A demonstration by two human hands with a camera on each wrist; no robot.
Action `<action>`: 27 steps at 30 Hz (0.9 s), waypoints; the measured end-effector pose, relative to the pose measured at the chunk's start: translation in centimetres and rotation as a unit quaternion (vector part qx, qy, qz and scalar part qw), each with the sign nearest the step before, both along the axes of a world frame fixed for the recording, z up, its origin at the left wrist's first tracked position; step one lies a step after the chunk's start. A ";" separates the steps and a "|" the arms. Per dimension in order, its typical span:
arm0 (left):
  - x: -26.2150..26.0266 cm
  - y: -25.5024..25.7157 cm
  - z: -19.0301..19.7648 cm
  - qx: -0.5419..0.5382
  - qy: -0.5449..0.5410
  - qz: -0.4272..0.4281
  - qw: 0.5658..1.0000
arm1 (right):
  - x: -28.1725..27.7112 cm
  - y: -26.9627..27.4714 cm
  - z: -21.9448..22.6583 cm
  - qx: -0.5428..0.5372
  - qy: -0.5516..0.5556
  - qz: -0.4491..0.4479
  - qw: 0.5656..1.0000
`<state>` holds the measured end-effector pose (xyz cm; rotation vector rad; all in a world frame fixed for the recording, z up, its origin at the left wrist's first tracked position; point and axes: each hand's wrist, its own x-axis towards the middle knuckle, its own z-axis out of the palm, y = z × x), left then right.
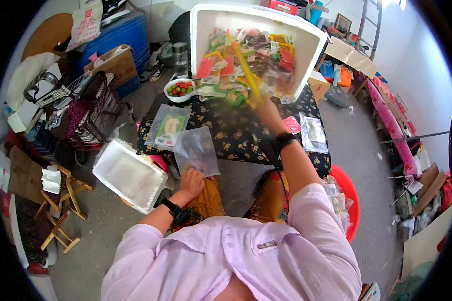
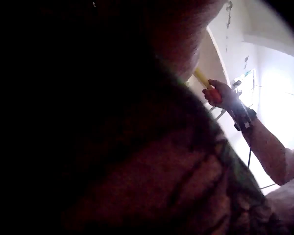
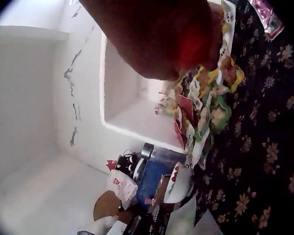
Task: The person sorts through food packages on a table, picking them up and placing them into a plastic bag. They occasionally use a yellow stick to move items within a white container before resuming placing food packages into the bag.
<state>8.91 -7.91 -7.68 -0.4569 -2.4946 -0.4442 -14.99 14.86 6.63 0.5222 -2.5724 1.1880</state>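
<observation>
My right hand (image 1: 269, 113) grips a long yellow stick (image 1: 246, 67), blurred, which slants up across the front of a white foam box (image 1: 306, 55). Many small food packets (image 1: 258, 52) in red, green and yellow wrapping fill the box and spill out at its front. In the left wrist view the right hand (image 2: 220, 95) shows raised, fingers curled round the stick (image 2: 201, 77). My left hand (image 1: 192, 183) rests on the yellow-trousered knee, its fingers loosely bent at the lower edge of a clear plastic bag (image 1: 196, 150) that hangs over the table edge.
A dark flowered tablecloth (image 1: 236, 128) covers the table. On it are a white bowl (image 1: 168, 96) of red and green fruit, a packet (image 1: 170, 128) and a silvery bag (image 1: 313, 133). Beside it stand a foam lid (image 1: 128, 175) and a red basin (image 1: 353, 200).
</observation>
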 end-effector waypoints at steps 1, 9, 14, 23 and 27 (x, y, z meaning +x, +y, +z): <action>0.0 -0.1 -0.3 0.007 0.006 0.001 1.000 | -0.7 -0.5 0.2 0.015 -0.008 -0.011 1.000; 0.8 -1.5 -0.6 0.033 -0.043 0.017 0.998 | 3.7 4.2 -2.4 0.038 -0.139 0.002 0.990; 0.9 -1.6 0.1 0.029 -0.052 0.019 0.998 | 11.6 9.3 -5.8 -0.009 -0.187 0.004 0.982; 0.8 -1.8 -0.4 0.025 -0.029 0.024 0.999 | 22.9 11.8 -4.8 -0.150 -0.258 0.000 0.955; 0.5 -1.6 -0.6 0.036 -0.005 0.015 0.999 | 22.5 12.1 -5.3 -0.133 -0.157 -0.027 0.978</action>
